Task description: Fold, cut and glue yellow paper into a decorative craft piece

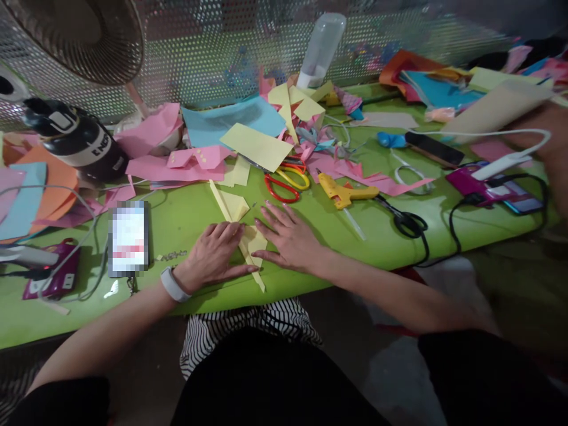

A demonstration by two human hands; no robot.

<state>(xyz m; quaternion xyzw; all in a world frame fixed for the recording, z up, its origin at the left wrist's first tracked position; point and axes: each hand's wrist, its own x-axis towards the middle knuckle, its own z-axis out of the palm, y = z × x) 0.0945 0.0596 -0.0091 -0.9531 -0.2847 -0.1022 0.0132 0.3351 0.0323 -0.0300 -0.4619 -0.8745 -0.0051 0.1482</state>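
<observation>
Both hands are down on the green table (189, 204), with the pale yellow paper (235, 207) under and between them. The left hand (217, 251) is laid over the paper's long narrow strip, fingers close together and thumb out. The right hand (286, 236) is wide open, fingers spread, with its fingertips by the paper's right edge. Neither hand is closed around anything.

To press it well, I'd hold the paper still with one hand and slide the other slowly along the fold. Push evenly, keep the edges lined up, and don't rub so hard that the thin strip tears.

Just past the right fingertips are the red-and-yellow scissors (281, 200). Right of that hand is a yellow glue gun (341, 192); I can't see a name on it. Far off, beyond the left hand, a black bottle (84, 168) has big letters that look like "ENER". The smaller line under them is too tiny for me to read. Left of that hand, the phone's screen (128, 239) is all blurry squares.
</observation>
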